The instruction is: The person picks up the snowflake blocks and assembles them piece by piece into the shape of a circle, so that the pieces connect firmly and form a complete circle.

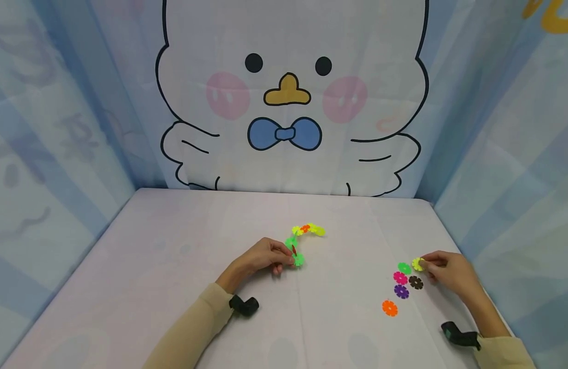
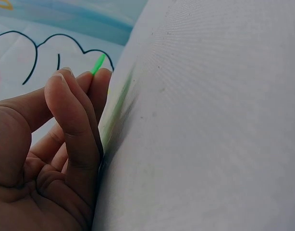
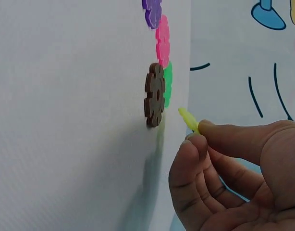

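Observation:
My left hand (image 1: 265, 254) pinches a green notched plastic disc (image 1: 299, 260) at the near end of a curved chain of linked snowflake discs. A red disc (image 1: 294, 250), seen nearly edge-on, joins it to another green disc (image 1: 290, 242); yellow and orange discs follow toward the back. In the left wrist view, only a sliver of green disc (image 2: 99, 63) shows past the fingertips. Over at the right, thumb and fingers of my right hand (image 1: 451, 274) pinch a yellow disc (image 1: 417, 264), tilted just above the tabletop in the right wrist view.
Beside the right hand lie loose discs: green (image 1: 404, 268), pink (image 1: 400, 278), brown (image 1: 416, 282) and purple (image 1: 401, 291), with an orange disc (image 1: 390, 308) nearer the front. A pale cloth covers the table (image 1: 173, 287). Printed curtains (image 1: 284, 169) stand behind and at both sides.

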### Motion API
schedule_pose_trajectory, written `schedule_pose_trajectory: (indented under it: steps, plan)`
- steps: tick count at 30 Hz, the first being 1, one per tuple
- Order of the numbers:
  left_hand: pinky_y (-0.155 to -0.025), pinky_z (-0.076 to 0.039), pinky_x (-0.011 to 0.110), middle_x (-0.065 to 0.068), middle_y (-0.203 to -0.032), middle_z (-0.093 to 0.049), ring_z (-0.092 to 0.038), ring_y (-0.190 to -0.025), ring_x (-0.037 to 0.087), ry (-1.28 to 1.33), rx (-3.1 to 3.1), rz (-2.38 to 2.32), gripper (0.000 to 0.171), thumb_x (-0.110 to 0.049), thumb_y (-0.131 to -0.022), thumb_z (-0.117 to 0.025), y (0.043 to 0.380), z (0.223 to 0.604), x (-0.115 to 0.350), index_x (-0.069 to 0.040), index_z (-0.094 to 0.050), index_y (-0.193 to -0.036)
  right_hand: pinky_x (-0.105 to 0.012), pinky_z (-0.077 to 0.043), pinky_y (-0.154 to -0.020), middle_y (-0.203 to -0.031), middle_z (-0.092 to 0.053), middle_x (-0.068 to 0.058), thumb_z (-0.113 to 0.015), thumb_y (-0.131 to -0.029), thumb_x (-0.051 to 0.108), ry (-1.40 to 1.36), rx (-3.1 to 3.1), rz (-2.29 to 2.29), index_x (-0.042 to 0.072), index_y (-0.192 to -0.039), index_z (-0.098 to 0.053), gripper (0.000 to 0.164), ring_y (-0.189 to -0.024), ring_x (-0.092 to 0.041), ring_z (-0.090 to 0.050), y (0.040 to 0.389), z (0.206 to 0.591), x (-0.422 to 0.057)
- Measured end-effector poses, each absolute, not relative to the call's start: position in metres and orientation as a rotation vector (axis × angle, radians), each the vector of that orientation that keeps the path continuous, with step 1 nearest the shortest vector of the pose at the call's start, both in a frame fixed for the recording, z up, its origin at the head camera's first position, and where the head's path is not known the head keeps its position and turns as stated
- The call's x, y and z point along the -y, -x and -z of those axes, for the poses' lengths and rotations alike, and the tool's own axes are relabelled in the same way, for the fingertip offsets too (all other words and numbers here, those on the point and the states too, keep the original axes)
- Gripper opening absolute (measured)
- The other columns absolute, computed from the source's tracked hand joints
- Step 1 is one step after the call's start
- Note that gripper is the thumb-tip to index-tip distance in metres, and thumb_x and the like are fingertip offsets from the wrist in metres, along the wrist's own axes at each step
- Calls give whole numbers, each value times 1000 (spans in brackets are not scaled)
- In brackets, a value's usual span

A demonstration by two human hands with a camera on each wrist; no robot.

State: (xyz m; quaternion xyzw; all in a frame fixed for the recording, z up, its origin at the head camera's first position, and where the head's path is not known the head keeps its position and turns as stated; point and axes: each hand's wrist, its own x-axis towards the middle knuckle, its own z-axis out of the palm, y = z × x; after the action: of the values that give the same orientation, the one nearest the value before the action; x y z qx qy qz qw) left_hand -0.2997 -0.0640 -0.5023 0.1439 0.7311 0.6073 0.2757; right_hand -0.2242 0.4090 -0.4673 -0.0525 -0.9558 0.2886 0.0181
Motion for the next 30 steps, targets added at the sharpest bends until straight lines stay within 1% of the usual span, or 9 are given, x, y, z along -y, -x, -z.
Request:
schedule_pose_trajectory:
  steps: [5,10,16,22,30]
  plan:
    - [-55,-52,19,6,-89,-82,-59,-54,5,-391,-1969,-1626,21,-11,-94,-79,300,503,64,3,-76,-109,-20,-59,-64,-87,-77,-10,-72,-102,25,99,2954,-1077,-11,-115,-70,38,-67,-11,-69,224,467,-395]
    - [-55,-52,19,6,-88,-82,-59,-54,5,-380,-1974,-1623,21,-11,-94,-79,300,503,64,3,-76,-108,-20,-62,-68,-92,-78,-13,-72,-103,22,-9,2950,-1259,-11,-116,-69,35,-70,-12,-73,228,469,-376]
    - [-55,-51,19,4,-87,-81,-59,-54,5,-387,-1971,-1622,21,-11,-94,-78,299,502,65,3,-76,-109,-24,-64,-69,-88,-79,-14,-75,-100,17,-72,2918,-1447,-10,-113,-70,31,-72,-15,-76,232,467,-339]
    - [-55,-52,20,5,-88,-82,-59,-55,6,-396,-1976,-1612,22,-12,-94,-79,299,501,66,3,-76,-109,-28,-65,-70,-87,-79,-14,-78,-97,14,-139,2916,-1553,-8,-109,-70,26,-74,-18,-77,239,467,-298]
    - [-55,-52,20,3,-86,-81,-60,-55,6,-389,-1970,-1613,22,-12,-94,-79,300,501,65,3,-76,-109,-28,-64,-66,-82,-78,-10,-80,-95,15,-212,2934,-1579,-2,-100,-72,19,-68,-16,-73,243,473,-249]
